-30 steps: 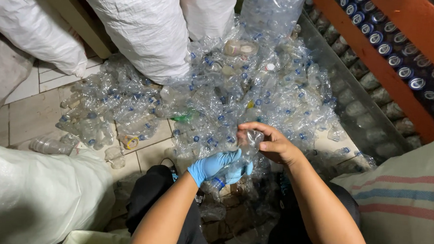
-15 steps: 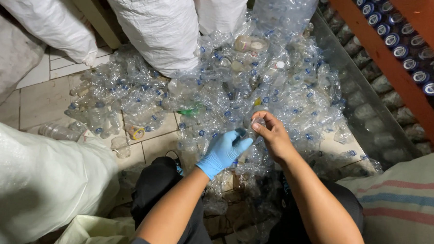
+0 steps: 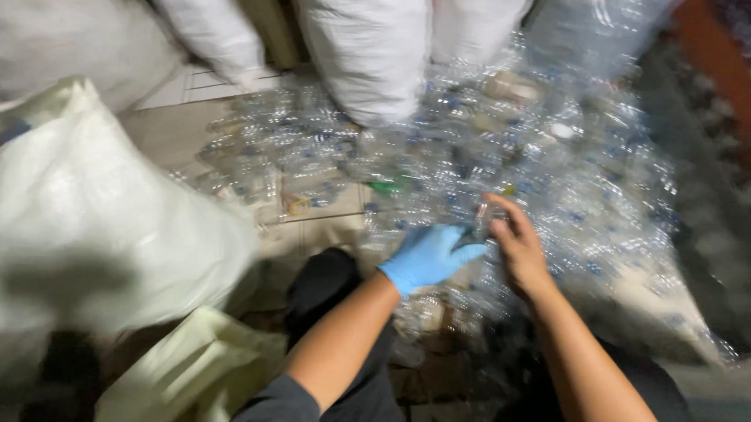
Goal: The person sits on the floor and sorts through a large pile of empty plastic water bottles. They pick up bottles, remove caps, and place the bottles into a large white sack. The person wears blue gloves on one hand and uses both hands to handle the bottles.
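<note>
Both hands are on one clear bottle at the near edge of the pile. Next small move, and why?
Probably a small lift toward the body, to free it. The left hand in a blue glove and the bare right hand meet on a crushed clear plastic bottle, which lies at the near edge of the heap of clear plastic bottles. The frame is blurred, so the exact grip is unclear.

The left hand (image 3: 428, 257), in a blue glove, and the bare right hand (image 3: 517, 247) together grip a clear bottle (image 3: 479, 226) at the near edge of the bottle pile (image 3: 513, 149); a white sack (image 3: 88, 215) lies left of the pile.
</note>
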